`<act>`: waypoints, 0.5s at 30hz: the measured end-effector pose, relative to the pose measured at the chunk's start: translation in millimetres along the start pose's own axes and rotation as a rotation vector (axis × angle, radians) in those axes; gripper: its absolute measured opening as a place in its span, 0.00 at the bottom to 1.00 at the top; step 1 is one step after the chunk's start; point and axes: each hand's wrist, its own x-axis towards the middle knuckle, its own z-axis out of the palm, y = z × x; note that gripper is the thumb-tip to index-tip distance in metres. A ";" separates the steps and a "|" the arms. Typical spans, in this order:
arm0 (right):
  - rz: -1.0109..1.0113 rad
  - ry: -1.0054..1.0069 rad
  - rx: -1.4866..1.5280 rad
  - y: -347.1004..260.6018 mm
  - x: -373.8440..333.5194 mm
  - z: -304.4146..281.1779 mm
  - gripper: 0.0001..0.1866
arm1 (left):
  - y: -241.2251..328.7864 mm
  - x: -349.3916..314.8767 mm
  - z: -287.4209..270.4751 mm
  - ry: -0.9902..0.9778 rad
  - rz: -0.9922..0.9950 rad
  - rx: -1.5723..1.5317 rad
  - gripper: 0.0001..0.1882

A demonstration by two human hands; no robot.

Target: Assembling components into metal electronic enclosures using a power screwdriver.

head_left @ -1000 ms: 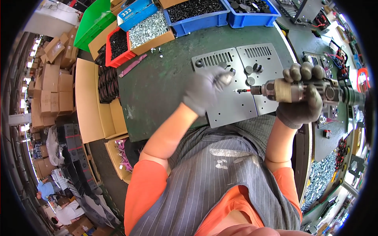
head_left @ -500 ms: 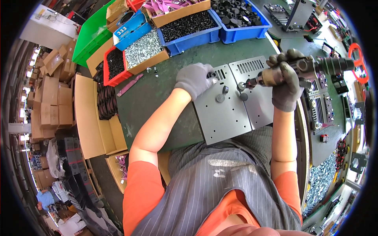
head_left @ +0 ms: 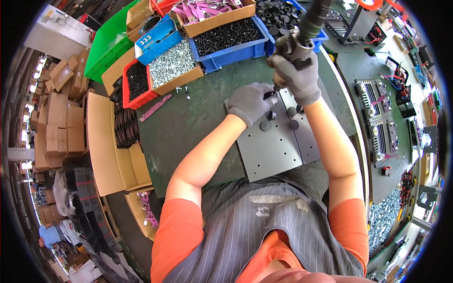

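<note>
Here, grips a dark power driver (head_left: 298, 49) in the gloved right hand (head_left: 302, 78), curled tightly around its body, with the tip pointing down beside the fingertips of the gloved left hand (head_left: 252, 101). Bends the left fingers over the upper part of a grey metal panel (head_left: 271, 151), close by the driver's tip; cannot tell whether with anything small pinched there, given a view largely blocked by the glove. Has a second grey panel (head_left: 309, 137) edge to edge along the first one's right side, both on the green table (head_left: 191, 125). Shows several round black pieces (head_left: 265, 126) resting on the panels, just below the hands. Farther off to the left, includes a pink strip (head_left: 155, 108) and a few silver screws (head_left: 178, 89), near a red bin (head_left: 141, 100), a cardboard box (head_left: 179, 81) filled with more screws, and a blue bin (head_left: 231, 60) of small black parts.
</note>
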 end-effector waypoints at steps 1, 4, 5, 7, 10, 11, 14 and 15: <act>-0.002 0.003 0.025 1.7 1.6 3.9 0.15 | 0.0 0.0 -0.4 0.001 0.007 0.011 0.17; 0.040 -0.022 0.042 4.4 3.4 7.1 0.14 | -0.2 -7.8 -6.6 0.212 0.069 -0.177 0.19; 0.070 -0.036 0.071 5.7 3.7 7.5 0.14 | -2.3 -12.4 -11.9 0.204 -0.036 -0.468 0.19; 0.011 -0.048 0.016 8.6 3.8 6.9 0.13 | -8.9 -26.3 -23.3 0.168 -0.258 -1.047 0.20; -0.038 -0.025 -0.020 13.1 6.0 6.7 0.14 | -17.6 -58.9 -28.7 0.009 -0.448 -1.608 0.18; -0.054 -0.004 -0.008 13.8 7.6 7.4 0.16 | -19.7 -65.7 -27.1 -0.058 -0.516 -1.622 0.16; 0.009 -0.061 -0.078 8.4 15.3 9.4 0.17 | -21.4 -77.9 -14.6 -0.056 -0.603 -1.727 0.15; 0.096 -0.105 0.017 3.3 17.0 9.7 0.17 | -21.7 -77.9 -11.0 0.000 -0.594 -1.777 0.14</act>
